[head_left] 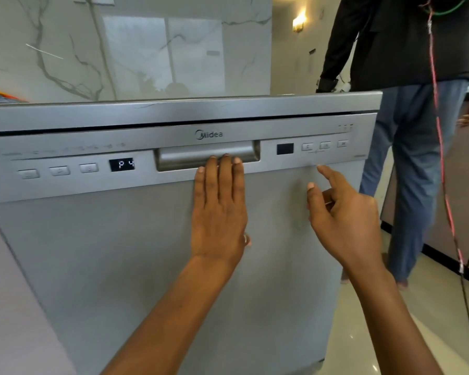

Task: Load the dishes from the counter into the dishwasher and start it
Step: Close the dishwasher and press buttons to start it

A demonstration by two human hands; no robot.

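Dishwasher in silver is seen from the head view, standing on the floor against a marble wall, with its door upright and a thin dark gap shown along the top edge. The lit display on the control strip reads P4, and three buttons are set to its left. The left hand is laid flat against the door, fingers straight and together, with the fingertips reaching the lower lip of the recessed handle; nothing is gripped by it. The right hand is held just beside it with nothing in it: the index finger is stretched toward the lower edge of the control strip, below the right-hand buttons, while the other fingers are loosely curled. Whether the fingertip touches the panel cannot be told. A second person in a dark top and blue jeans is seen at the right, behind the machine, and a red cable hangs down in front of them.
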